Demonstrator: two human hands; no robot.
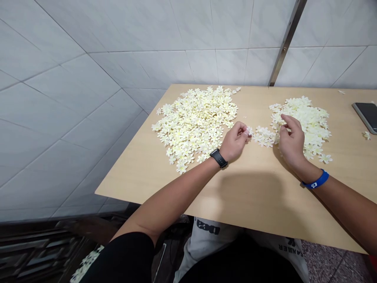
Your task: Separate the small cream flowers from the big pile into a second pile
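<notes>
The left grip [235, 142] pinches a white-petalled flower [250, 131] between a large cream flower heap [197, 124] and a smaller heap [315, 124], partly hidden by the released right grip [292, 141]; a dark-screened phone [368, 114] shares the tan bench [138, 177].

Your 2 bare forearms angle inward, hands apart. Your left forearm [176, 202] slants up rightward from a short black cloth sleeve [123, 257]. Past the black strap [218, 158] on its wrist, your left hand [235, 142] curls its fingers, thumb and index tips pinched. Your right forearm [350, 206] slants up leftward, a blue band [317, 179] circling its wrist; your right hand [292, 142] has bent fingers, thumb and index tips parted.
</notes>
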